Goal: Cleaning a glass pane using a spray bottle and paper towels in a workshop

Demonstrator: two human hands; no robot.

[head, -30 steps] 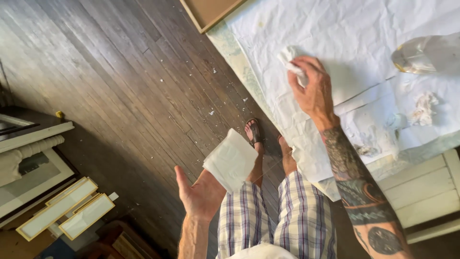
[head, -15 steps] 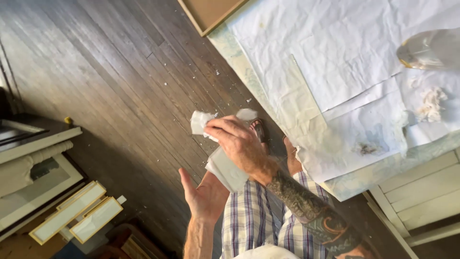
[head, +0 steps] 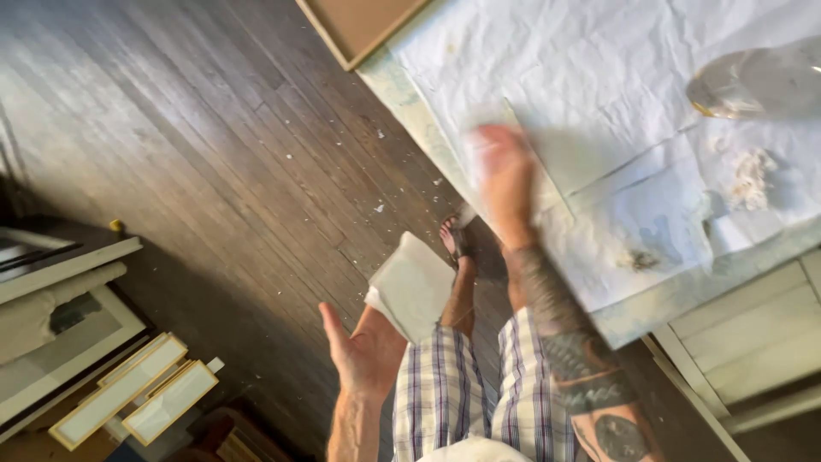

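Holding my left hand palm-up just above my lap, I keep its fingers spread apart and cupped beneath a pale folded sheet. That sheet rests on my fingertips and tilts away from me, over my plaid shorts and just beside my sandalled foot on the dark plank floor.

My right hand sits farther out and higher, over the near edge of the white paper covering on the worktable. It is blurred, so I cannot tell whether its fingers are apart or together, or whether it grips anything. My tattooed forearm runs back from it toward me. The folded sheet lies well apart from this hand, below it and to its left.

To my left, on the floor, two narrow cream-edged frames lie side by side at an angle, next to larger pale frames stacked against dark furniture.

On the paper covering, beyond my right hand, a small brownish crumb patch lies near the table edge, and a ragged wad of off-white material lies farther right. A clear glass vessel sits at the far right. A shallow tan tray with a light rim sits at the top, beyond the table corner. No labels or signs are legible.
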